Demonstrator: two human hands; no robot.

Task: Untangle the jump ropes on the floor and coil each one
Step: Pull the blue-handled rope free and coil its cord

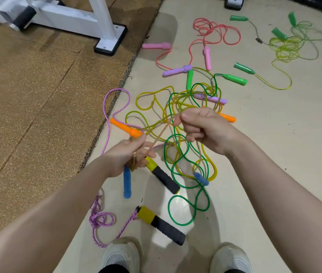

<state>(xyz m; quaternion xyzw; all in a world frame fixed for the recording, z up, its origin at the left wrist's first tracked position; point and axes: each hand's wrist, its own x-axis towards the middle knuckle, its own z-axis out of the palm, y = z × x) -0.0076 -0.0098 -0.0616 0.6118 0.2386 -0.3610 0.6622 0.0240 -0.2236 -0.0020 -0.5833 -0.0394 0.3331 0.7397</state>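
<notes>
My left hand grips a small coil of tan rope, and that rope's blue handle hangs below the fist. My right hand pinches the same tan rope, stretched blurred between both hands. From the right hand the rope drops to a second blue handle. Beneath them on the floor lies a tangle of green rope and yellow rope, with orange handles and lilac handles. A purple braided rope with yellow-and-black handles runs along the left.
A pink rope with pink handles lies farther back. A yellow-green rope with green handles sits at the far right. A brown mat bearing a white machine frame covers the left. My two shoes are at the bottom.
</notes>
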